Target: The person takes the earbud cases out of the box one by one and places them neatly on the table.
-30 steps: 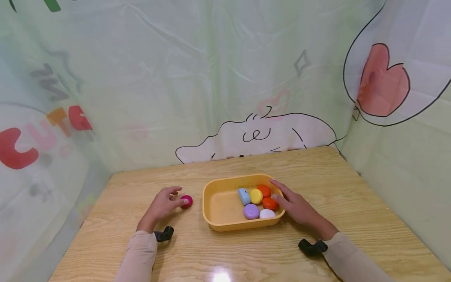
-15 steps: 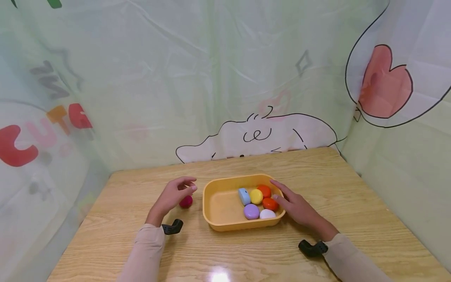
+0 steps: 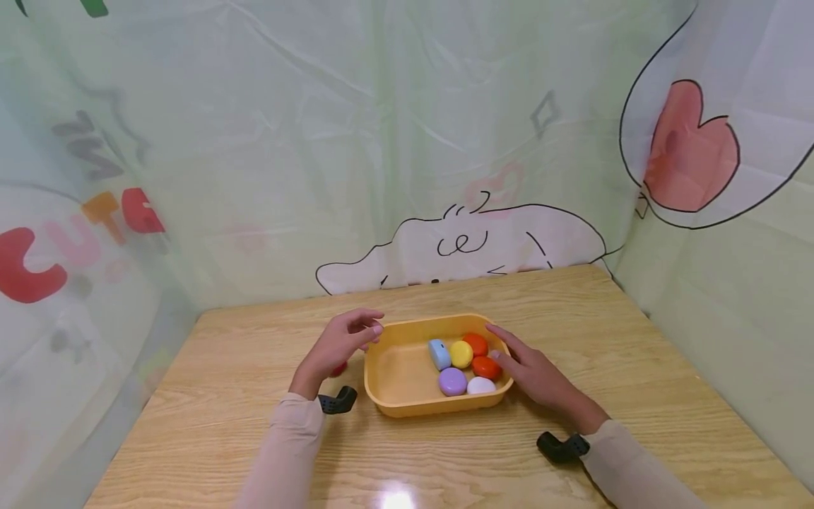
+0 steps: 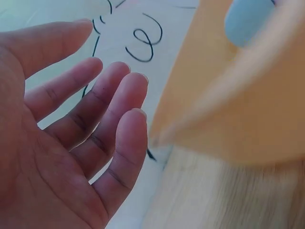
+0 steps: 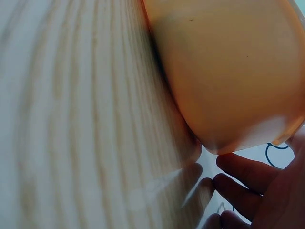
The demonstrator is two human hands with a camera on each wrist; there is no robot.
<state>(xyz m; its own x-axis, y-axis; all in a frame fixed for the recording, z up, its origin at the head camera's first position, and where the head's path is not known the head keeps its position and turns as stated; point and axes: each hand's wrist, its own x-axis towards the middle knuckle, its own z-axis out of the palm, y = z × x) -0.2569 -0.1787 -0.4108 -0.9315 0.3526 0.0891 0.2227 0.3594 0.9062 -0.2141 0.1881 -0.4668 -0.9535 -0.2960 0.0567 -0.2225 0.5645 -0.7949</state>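
Note:
My left hand (image 3: 346, 344) is at the left rim of a yellow-orange tray (image 3: 403, 410), its fingers loosely bent and nothing in its palm. Just below it on the table, a dark pink round piece (image 3: 339, 369) is mostly hidden by that hand. With the thumb over the right rim and the fingers along the outer wall, my right hand (image 3: 531, 367) holds the tray. Smooth rounded pieces lie in the tray's right half: light blue (image 3: 439, 354), yellow (image 3: 461, 354), purple (image 3: 453, 382), white (image 3: 481, 385) and two red, one red piece (image 3: 486, 367) beside the right thumb.
The tray stands on a wooden table (image 3: 407, 459). A printed curtain (image 3: 286, 177) hangs behind the table and along its sides. Each wrist wears a black camera mount, such as the right mount (image 3: 562, 447).
My left hand has lifted off the pink piece and moved right to the tray's left rim, leaving the piece on the table. My right hand and the tray have stayed put.

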